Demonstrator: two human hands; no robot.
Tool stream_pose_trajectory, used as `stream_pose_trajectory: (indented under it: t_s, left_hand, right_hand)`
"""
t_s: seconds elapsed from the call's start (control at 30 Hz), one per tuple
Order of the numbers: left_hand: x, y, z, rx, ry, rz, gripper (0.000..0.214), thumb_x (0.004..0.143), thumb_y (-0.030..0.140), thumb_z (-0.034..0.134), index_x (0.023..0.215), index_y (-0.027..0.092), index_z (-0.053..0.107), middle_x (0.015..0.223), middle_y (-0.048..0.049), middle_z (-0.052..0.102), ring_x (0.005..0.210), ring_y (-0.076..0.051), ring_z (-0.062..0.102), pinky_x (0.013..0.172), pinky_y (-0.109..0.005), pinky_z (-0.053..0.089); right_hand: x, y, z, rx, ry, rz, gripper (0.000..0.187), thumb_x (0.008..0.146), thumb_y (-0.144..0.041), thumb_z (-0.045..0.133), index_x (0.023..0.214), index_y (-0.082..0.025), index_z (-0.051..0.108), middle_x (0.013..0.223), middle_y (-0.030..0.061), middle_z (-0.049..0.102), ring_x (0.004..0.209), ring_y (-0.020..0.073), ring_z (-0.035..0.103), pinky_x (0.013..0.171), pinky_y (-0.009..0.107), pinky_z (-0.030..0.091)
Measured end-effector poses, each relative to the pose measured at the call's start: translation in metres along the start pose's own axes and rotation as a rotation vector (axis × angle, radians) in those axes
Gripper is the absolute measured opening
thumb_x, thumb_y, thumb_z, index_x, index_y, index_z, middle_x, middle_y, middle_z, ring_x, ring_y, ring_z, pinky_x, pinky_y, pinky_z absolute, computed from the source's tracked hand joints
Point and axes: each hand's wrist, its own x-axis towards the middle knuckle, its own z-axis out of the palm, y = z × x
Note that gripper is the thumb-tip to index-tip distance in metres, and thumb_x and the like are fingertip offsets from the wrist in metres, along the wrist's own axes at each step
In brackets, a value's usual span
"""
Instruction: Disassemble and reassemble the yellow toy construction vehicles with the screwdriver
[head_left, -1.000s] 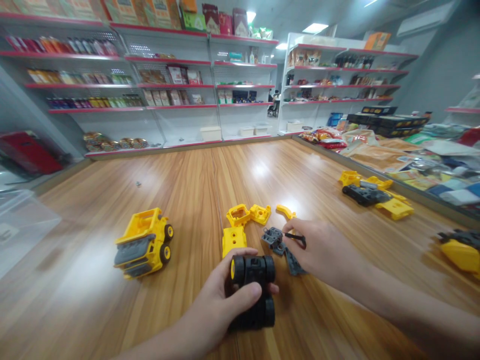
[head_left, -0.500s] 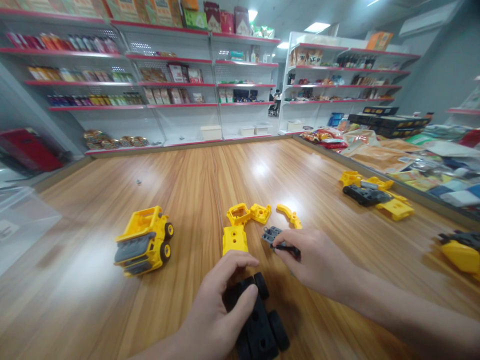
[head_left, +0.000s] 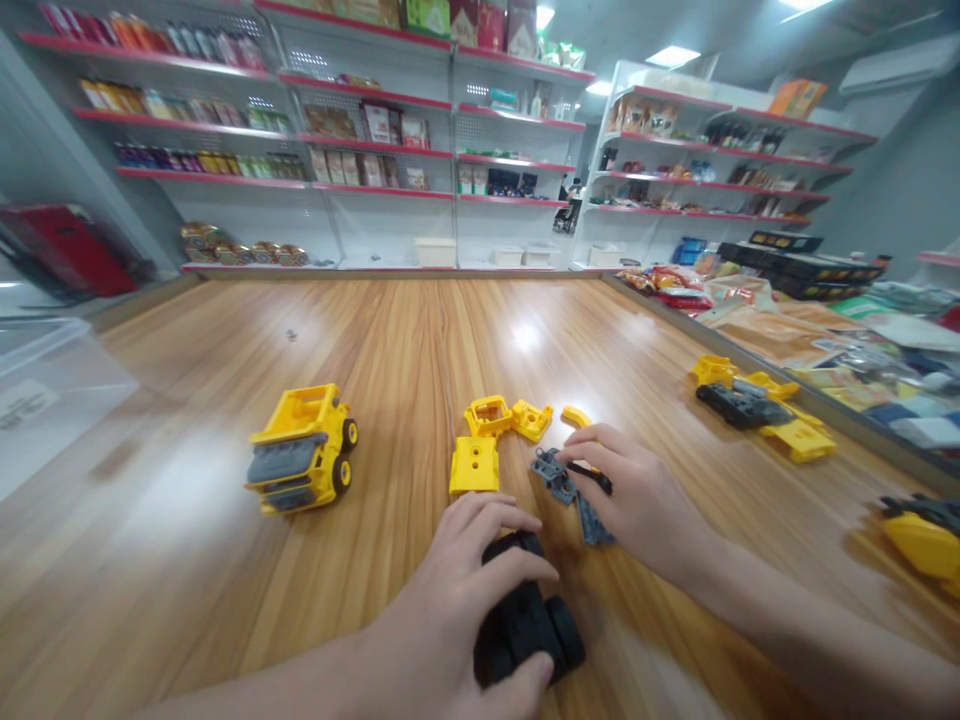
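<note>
My left hand (head_left: 465, 590) is wrapped over a black toy vehicle chassis (head_left: 525, 610) with wheels, low in the middle of the view; the fingers hide part of it. My right hand (head_left: 637, 490) pinches a small, dark elongated piece (head_left: 591, 476) whose kind I cannot make out. Beneath and beside those fingertips lie grey toy parts (head_left: 555, 474), one of them a flat strip (head_left: 592, 522). Just beyond my left hand is a yellow block with two holes (head_left: 475, 466). Farther off are a yellow frame (head_left: 487, 414), another yellow part (head_left: 532, 420) and a curved yellow arm (head_left: 576, 416), partly covered by my right hand.
A yellow toy dump truck (head_left: 304, 450) stands at left, near a clear plastic bin (head_left: 60, 400). On the right lie a partly built yellow toy (head_left: 761, 405) and another yellow toy (head_left: 926, 535). Bagged goods (head_left: 780, 320) border the wooden table (head_left: 375, 330); shelves stand behind.
My left hand has shifted over the chassis, its fingers now lying across the top. My right hand has drawn slightly right, and the grey strip beneath it has come into view.
</note>
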Motion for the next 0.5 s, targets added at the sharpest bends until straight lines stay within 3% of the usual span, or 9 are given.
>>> stream_pose_trajectory:
  t_s: [0.2,0.37,0.5]
  left_hand:
    - [-0.004,-0.001,0.002,-0.047,0.064,-0.053,0.043,0.078,0.020,0.065,0.122,0.021,0.064,0.133,-0.0161,0.053,0.124,-0.035,0.046,0.107,-0.046,0.034]
    - [0.005,-0.010,-0.010,-0.022,0.394,-0.110,0.025,0.081,0.017,0.063,0.104,0.021,0.073,0.115,-0.0129,0.062,0.114,-0.032,0.050,0.103,-0.044,0.035]
    - [0.017,-0.021,-0.025,0.070,0.432,-0.166,0.025,0.085,0.022,0.062,0.108,0.024,0.073,0.128,-0.0105,0.060,0.121,-0.033,0.043,0.107,-0.048,0.027]
  right_hand:
    - [0.002,0.002,0.000,-0.003,0.022,-0.041,0.026,0.090,-0.008,0.051,0.107,-0.022,0.065,0.117,0.0054,0.065,0.109,0.0187,0.061,0.098,0.035,0.049]
    - [0.000,-0.001,-0.002,0.002,-0.010,-0.052,0.025,0.091,-0.009,0.050,0.106,-0.022,0.065,0.117,0.0063,0.063,0.107,0.0195,0.062,0.096,0.036,0.050]
    - [0.000,-0.004,-0.005,0.021,-0.002,-0.050,0.024,0.091,-0.007,0.050,0.104,-0.020,0.065,0.110,0.0061,0.064,0.102,0.0184,0.062,0.093,0.034,0.051]
